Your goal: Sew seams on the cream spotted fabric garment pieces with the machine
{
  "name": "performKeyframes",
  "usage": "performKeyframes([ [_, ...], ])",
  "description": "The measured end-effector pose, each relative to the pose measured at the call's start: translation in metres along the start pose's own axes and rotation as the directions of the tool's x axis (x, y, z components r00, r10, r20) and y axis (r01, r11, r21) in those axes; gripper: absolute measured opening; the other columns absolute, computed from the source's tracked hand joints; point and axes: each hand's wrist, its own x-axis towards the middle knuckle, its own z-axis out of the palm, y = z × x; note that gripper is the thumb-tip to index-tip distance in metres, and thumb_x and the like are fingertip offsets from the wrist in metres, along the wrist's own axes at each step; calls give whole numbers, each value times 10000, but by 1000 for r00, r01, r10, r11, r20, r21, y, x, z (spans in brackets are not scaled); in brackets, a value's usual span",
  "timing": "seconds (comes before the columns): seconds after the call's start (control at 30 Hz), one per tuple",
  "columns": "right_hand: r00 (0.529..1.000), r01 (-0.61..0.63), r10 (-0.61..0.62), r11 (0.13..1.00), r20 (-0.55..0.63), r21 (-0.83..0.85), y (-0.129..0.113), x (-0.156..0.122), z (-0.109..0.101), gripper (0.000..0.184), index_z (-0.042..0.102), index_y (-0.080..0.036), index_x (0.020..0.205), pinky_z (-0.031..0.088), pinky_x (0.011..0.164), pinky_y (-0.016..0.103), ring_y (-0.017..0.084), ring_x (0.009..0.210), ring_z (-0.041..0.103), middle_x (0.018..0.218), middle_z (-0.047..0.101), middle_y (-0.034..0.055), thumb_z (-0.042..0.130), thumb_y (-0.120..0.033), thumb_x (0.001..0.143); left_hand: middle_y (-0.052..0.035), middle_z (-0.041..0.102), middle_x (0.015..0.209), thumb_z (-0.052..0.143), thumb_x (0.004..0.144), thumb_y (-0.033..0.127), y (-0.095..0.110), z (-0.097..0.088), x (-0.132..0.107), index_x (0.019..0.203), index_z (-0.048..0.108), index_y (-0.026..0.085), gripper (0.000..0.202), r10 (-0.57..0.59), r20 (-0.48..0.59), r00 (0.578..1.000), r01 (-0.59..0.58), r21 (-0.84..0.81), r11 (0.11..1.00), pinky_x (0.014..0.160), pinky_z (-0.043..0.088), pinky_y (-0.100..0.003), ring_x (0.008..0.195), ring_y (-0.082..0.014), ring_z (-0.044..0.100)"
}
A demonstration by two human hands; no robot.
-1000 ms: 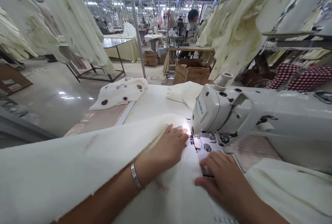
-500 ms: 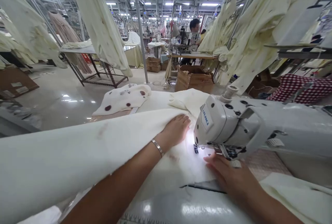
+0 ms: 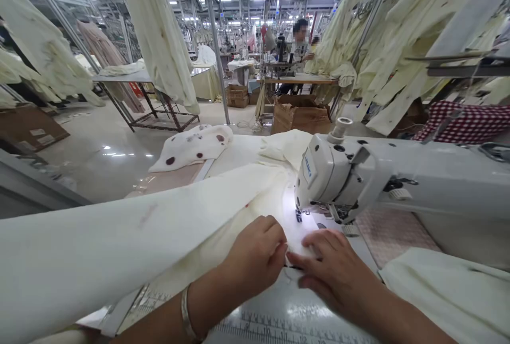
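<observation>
Cream fabric point(image 3: 223, 184) lies over the sewing machine bed, its near edge just in front of the presser foot point(image 3: 298, 216). My left hand point(image 3: 257, 251), wearing a silver bracelet point(image 3: 185, 312) on the wrist, is curled closed with that near edge pinched at the thumb and forefinger. Close beside it, my right hand point(image 3: 338, 261) has its fingers apart, some lying on the cloth and the forefinger reaching the edge by my left thumb. The white sewing machine head point(image 3: 322, 171) stands just beyond my right hand, with its lamp lighting the cloth.
A printed ruler scale point(image 3: 266, 328) runs along the table's front. Spotted white fabric point(image 3: 195, 147) lies at the far left of the table, and another cream piece point(image 3: 442, 285) at right. Beyond are a cardboard box point(image 3: 300, 114), hanging garments point(image 3: 159, 41) and a seated person point(image 3: 298, 49).
My left hand has come back toward me from the far part of the cloth and closed on its near edge. My right hand has shifted left, out from beside the machine head.
</observation>
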Motion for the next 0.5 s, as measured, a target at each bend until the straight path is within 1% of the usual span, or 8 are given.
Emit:
performKeyframes([
  [0.07, 1000, 29, -28, 999, -5, 28, -1, 0, -1, 229, 584, -300, 1094, 357, 806, 466, 264, 934, 479, 971, 533, 78, 543, -281, 869, -38, 534, 814, 431, 836, 135, -2, 2, 4, 787, 481, 175, 81, -2, -12, 1000, 2, 36, 999, 680, 425, -306, 765, -177, 483],
  [0.13, 998, 55, -54, 996, -26, 73, -1, 1, -2, 199, 598, -265, 1031, 352, 798, 433, 234, 894, 489, 919, 542, 66, 472, -202, 890, -38, 535, 801, 435, 866, 176, 0, 5, 7, 787, 488, 173, 95, 34, 45, 998, -40, 140, 989, 670, 418, -324, 750, -187, 475],
  [0.2, 999, 34, -29, 992, -45, 119, -1, 3, -2, 209, 591, -213, 922, 356, 757, 378, 200, 820, 498, 839, 552, 49, 399, -136, 894, -43, 542, 798, 452, 880, 216, 2, 7, 7, 783, 502, 169, 119, 56, 124, 991, -86, 250, 964, 668, 417, -351, 746, -204, 471],
  [0.27, 998, -12, 20, 990, -56, 141, 0, 5, -1, 193, 557, -190, 854, 355, 714, 346, 185, 767, 503, 784, 560, 36, 380, -124, 892, -47, 554, 810, 497, 863, 221, 5, 7, 7, 799, 515, 163, 89, 45, 163, 986, -95, 311, 946, 674, 420, -372, 753, -217, 474],
  [0.33, 996, -39, 48, 990, -69, 134, 1, 6, 0, 146, 541, -187, 862, 352, 703, 339, 185, 754, 510, 775, 572, 32, 406, -138, 891, -47, 565, 837, 551, 824, 191, 5, 6, 5, 844, 528, 158, 45, 21, 172, 985, -75, 312, 947, 692, 426, -384, 777, -224, 483],
  [0.4, 995, -34, 44, 992, -89, 119, 1, 7, 1, 113, 543, -190, 899, 348, 704, 338, 187, 757, 514, 788, 583, 31, 439, -146, 885, -43, 573, 864, 593, 792, 167, 4, 5, 3, 888, 534, 159, 113, 14, 176, 984, -62, 272, 960, 714, 431, -383, 805, -223, 492],
  [0.5, 992, 5, 5, 997, -124, 80, 1, 10, 2, 98, 558, -190, 922, 339, 699, 331, 178, 737, 513, 781, 592, 27, 474, -154, 884, -34, 579, 864, 632, 778, 169, 0, 4, -1, 852, 542, 161, 117, 14, 174, 985, -50, 202, 978, 727, 439, -361, 817, -209, 502],
])
